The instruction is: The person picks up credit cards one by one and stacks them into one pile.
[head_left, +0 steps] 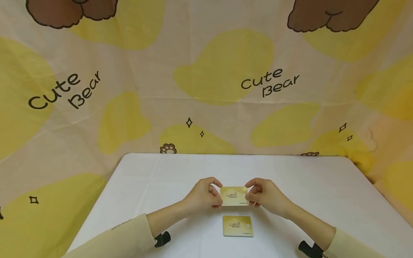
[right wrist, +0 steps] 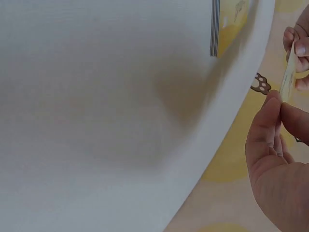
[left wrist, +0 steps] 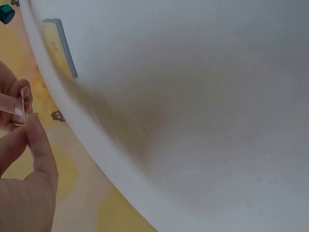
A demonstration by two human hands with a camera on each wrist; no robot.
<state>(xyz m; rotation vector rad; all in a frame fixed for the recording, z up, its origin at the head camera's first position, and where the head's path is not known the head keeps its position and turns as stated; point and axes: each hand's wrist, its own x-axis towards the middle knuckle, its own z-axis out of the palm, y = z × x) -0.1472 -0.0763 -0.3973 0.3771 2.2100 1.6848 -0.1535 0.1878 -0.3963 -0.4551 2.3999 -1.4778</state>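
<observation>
A yellow card (head_left: 233,197) with a small line drawing is held up above the table, its face toward the head camera. My left hand (head_left: 202,194) pinches its left edge between fingers and thumb. At the opposite edge, my right hand (head_left: 267,195) pinches it the same way. Below it in the head view, a stack of matching yellow cards (head_left: 238,226) lies on the table. Both wrist views show that stack from the side as several layers, with the left hand (left wrist: 34,164) and right hand (right wrist: 277,150) gripping the card, seen nearly edge-on.
The white table (head_left: 167,172) has rounded far corners. Behind it hangs a beige and yellow cloth (head_left: 222,71) printed with bears and lettering. Black wrist devices show at the left sleeve (head_left: 122,233) and the right sleeve (head_left: 348,245).
</observation>
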